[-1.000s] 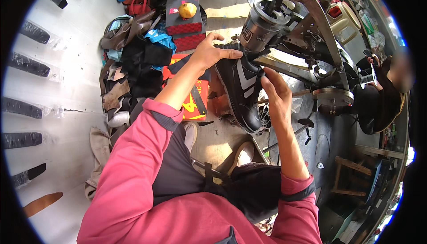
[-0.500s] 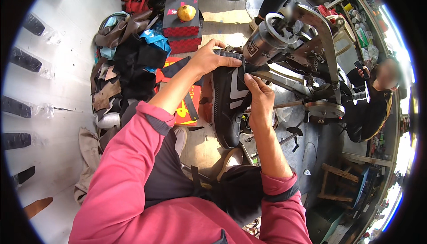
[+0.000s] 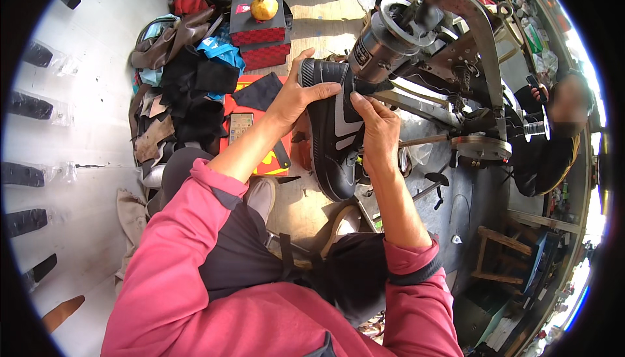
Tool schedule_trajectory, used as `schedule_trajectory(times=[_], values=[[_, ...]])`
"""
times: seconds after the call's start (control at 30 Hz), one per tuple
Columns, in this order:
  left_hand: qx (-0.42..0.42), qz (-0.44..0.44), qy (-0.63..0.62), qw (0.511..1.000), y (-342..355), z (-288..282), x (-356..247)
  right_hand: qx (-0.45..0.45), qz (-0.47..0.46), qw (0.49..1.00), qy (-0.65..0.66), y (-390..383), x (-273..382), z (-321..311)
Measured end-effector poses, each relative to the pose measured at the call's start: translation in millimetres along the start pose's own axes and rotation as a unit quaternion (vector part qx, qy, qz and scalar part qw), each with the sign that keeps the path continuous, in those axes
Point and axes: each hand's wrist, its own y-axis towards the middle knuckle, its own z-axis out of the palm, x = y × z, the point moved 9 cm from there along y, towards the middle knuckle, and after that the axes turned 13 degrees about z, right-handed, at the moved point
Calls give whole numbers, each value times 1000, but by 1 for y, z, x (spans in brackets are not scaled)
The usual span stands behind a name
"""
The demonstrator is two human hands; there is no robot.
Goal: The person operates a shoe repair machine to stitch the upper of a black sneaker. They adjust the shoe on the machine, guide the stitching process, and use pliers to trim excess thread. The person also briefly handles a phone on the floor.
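A black shoe with grey stripes hangs between my hands, its toe pointing down toward me. My left hand grips it by the heel end, thumb across the upper and fingers hidden behind the sole. My right hand pinches the edge of the shoe's opening with thumb and fingers. The shoe's collar sits against the lower end of the metal cylinder of a sewing machine. Where the collar meets the machine, the contact point is mostly covered.
At left lie leather and cloth scraps, beside stacked shoe boxes with a round yellow fruit on top. A phone rests on a red-yellow box. A person is at right, near a wooden stool.
The shoe's heel end has turned, showing more of its patterned sole edge, and my left hand has shifted its hold. The whole view has moved slightly, and a phone now shows on the red-yellow box.
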Motion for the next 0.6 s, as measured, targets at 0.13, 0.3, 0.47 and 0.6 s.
schedule_trajectory(times=[0.13, 0.3, 0.47, 0.6], values=[[1, -26, 7, 1000, 2, 0, 0, 42, -14, 998, -39, -2, 3, 3], [-10, -43, 43, 998, 7, -6, 0, -81, -124, 978, -150, -22, 41, -42], [-13, -68, 57, 996, 6, -8, 4, -120, -349, 897, -241, -45, 84, -38], [-9, -78, 28, 997, 7, -4, 4, -68, -262, 954, -126, -20, 72, -27]])
